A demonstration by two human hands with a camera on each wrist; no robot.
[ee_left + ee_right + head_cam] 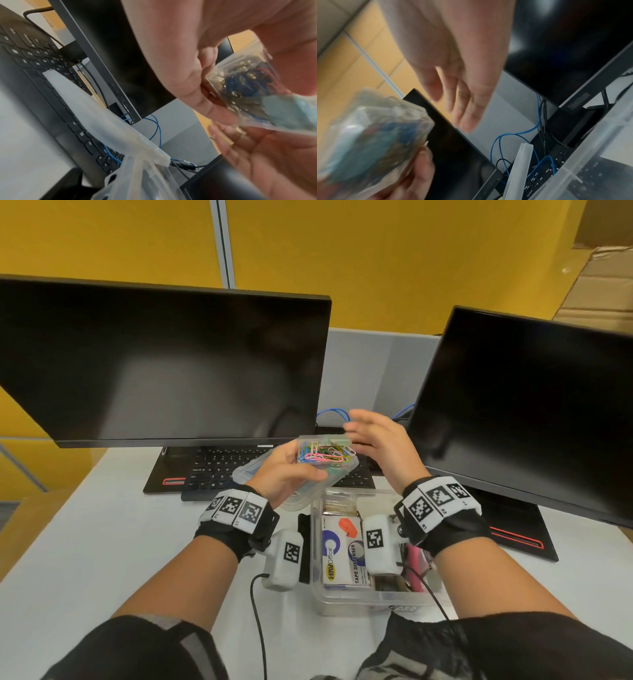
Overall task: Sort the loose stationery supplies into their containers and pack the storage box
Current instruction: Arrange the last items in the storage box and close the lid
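My left hand (287, 470) grips a small clear box of coloured paper clips (323, 450) in the air above the desk; the same clip box (257, 92) shows blurred in the left wrist view and again (373, 129) in the right wrist view. My right hand (380, 440) hovers just right of it with straight fingers (465, 102), holding nothing. Below my wrists stands the clear storage box (317, 583), which holds a tape dispenser carton (342, 553) and pink items (416, 568) on its right side.
The clear lid (253, 470) leans from the storage box onto a black keyboard (219, 467). Two dark monitors (164, 361) (527, 412) stand behind. Blue cables (334, 416) run between them. A black cord (258, 621) trails over the white desk (102, 542).
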